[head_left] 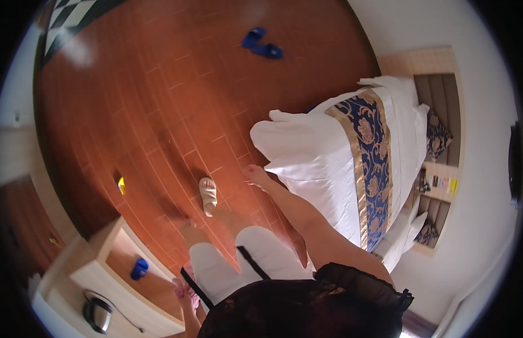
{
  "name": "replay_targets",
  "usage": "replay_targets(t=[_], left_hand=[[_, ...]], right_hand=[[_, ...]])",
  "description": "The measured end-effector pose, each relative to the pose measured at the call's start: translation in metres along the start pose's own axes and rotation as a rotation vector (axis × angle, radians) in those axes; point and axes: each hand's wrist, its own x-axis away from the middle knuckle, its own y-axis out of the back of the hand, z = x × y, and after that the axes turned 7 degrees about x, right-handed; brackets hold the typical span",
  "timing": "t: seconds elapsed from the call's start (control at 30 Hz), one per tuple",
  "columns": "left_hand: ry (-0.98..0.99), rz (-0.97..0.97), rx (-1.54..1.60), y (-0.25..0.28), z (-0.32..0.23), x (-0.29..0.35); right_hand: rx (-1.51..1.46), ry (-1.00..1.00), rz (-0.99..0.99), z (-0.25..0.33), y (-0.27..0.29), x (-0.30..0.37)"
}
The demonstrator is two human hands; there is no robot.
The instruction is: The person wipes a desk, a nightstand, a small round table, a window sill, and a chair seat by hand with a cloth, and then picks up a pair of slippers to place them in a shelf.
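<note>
My left hand [181,291], low beside my left hip, is closed round a crumpled pink cloth [191,297]. Most of that cloth is hidden by the hand and my clothing. My right arm reaches forward over the floor, and my right hand [255,174] is beside the near corner of a bed, apart from it. Its fingers are loosely curled with nothing visible in them. White bedding [306,152] covers the bed, and a dark blue and gold patterned bed runner [367,163] lies across it.
Blue slippers [264,46] lie on the red-brown tiled floor ahead. A small yellow object [122,185] is on the floor to the left. At lower left stands a pale wooden cabinet [126,281], with a blue item [140,269] inside and a corded kettle-like appliance [98,314] on top.
</note>
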Motion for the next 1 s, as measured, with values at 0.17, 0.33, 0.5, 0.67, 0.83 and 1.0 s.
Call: replay_targets(t=[0.17,0.33,0.5,0.67,0.83,1.0], left_hand=[[-0.169,-0.197,-0.642,-0.095,-0.072,-0.123],[-0.325,-0.182,-0.846,-0.27,-0.161,-0.233],[-0.226,-0.337,-0.833,-0.497,-0.241,-0.318],[-0.249,-0.114,-0.889,-0.596,-0.29,-0.379],[-0.116,-0.342,-0.972,-0.685,-0.296,-0.446],[-0.164,-0.299,-1.372,-0.691,-0.324,-0.506]], right_hand=[[-0.011,0.133,-0.074,0.074,0.064,-0.052],[-0.226,-0.112,-0.201,0.15,0.161,-0.105],[-0.454,-0.126,-0.334,0.214,0.255,-0.194],[-0.805,-0.127,-0.262,0.311,0.33,-0.283],[-1.074,-0.2,-0.252,0.324,0.398,-0.422],[-1.544,-0.105,-0.149,0.357,0.417,-0.583]])
